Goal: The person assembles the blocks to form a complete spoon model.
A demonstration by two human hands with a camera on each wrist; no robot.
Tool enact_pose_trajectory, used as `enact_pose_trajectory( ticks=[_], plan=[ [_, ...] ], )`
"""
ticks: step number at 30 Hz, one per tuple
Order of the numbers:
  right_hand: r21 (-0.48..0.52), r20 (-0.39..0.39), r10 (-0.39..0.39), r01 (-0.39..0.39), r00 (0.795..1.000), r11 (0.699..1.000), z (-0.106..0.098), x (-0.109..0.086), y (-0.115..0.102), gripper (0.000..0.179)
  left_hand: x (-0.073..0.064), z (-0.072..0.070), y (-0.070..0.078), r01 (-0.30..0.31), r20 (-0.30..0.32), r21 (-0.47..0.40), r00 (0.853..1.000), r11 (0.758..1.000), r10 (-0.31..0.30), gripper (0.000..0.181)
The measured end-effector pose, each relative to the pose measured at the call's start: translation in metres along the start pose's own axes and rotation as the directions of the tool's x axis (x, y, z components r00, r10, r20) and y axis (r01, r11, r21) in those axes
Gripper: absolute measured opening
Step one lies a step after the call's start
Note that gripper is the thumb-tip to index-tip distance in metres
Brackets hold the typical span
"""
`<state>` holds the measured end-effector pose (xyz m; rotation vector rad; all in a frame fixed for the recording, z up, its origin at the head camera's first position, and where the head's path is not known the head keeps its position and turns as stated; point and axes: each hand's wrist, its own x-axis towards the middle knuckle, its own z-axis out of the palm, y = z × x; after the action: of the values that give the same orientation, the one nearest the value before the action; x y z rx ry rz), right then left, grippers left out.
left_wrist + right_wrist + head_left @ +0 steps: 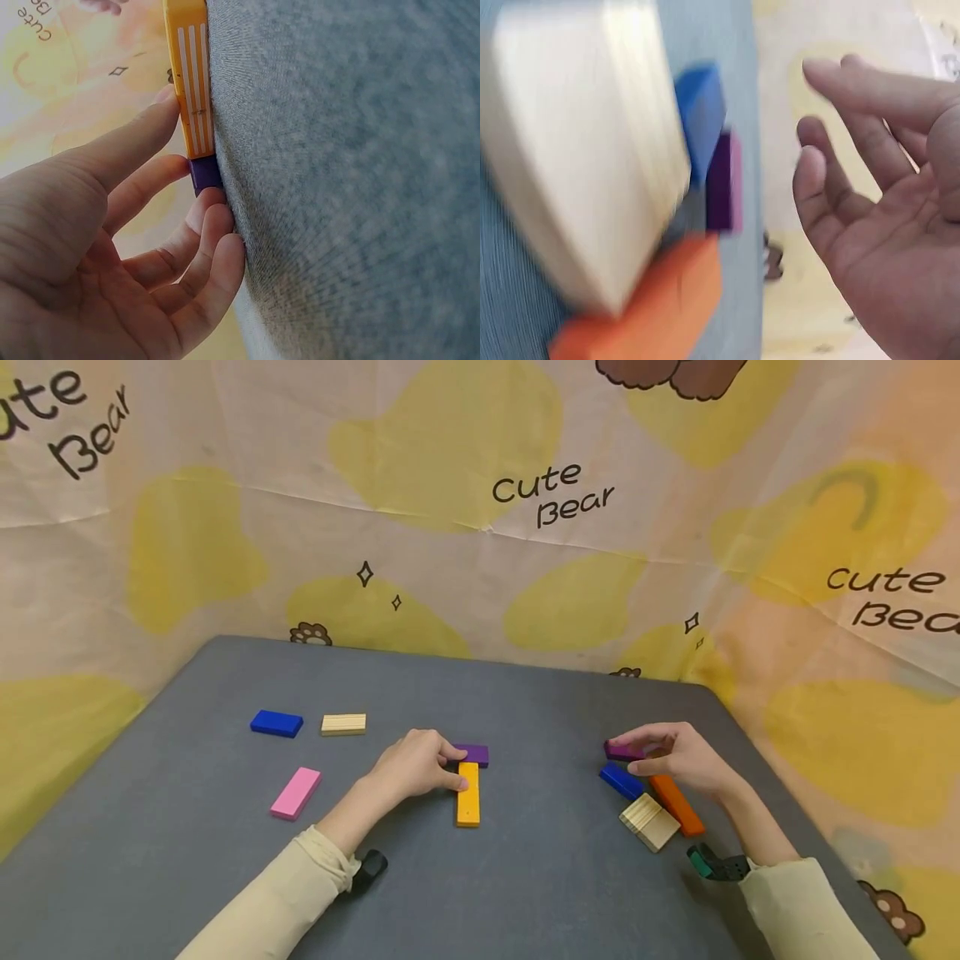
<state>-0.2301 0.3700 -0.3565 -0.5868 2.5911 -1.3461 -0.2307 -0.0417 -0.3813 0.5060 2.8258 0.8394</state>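
Note:
My left hand [415, 766] is at a yellow block [468, 806] and a purple block [477, 756], which lie end to side in a T shape on the table. In the left wrist view the thumb touches the yellow block, whose side has white stripes, while loosely bent fingers rest at the purple block's end [206, 174]. My right hand [686, 760] hovers with relaxed fingers over a group of blocks: a second purple one [624, 755], a blue one [621, 782], an orange one [678, 807] and pale wood [651, 823]. Nothing is between its fingers in the right wrist view.
On the table's left lie a blue block [277, 723], a striped wooden block [343, 724] and a pink block [296, 793]. A patterned cloth [450, 460] hangs behind the grey table [555, 877]. Each wrist wears a dark band.

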Motion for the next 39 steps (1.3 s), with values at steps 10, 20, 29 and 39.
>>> enact_pose_trajectory(
  ticks=[10, 20, 29, 39],
  plan=[
    [0.015, 0.178, 0.021, -0.024, 0.984, 1.0, -0.017, -0.002, 0.034, 0.05, -0.002, 0.001, 0.0, -0.017, -0.011, -0.021, 1.0, 1.0, 0.017, 0.05],
    [0.032, 0.258, 0.055, -0.066, 0.965, 0.997, -0.013, 0.007, 0.038, 0.065, -0.002, 0.0, -0.001, 0.004, -0.013, -0.021, 1.0, 1.0, -0.004, 0.051],
    [-0.008, 0.272, 0.099, -0.1, 0.957, 0.995, -0.007, 0.008, 0.041, 0.07, -0.002, 0.003, -0.003, -0.009, -0.012, -0.011, 1.0, 1.0, 0.009, 0.051],
    [0.002, 0.277, 0.095, -0.099, 0.956, 0.995, -0.008, 0.011, 0.04, 0.069, -0.001, 0.001, -0.001, -0.008, 0.005, -0.009, 1.0, 1.0, 0.008, 0.052]
  ],
)
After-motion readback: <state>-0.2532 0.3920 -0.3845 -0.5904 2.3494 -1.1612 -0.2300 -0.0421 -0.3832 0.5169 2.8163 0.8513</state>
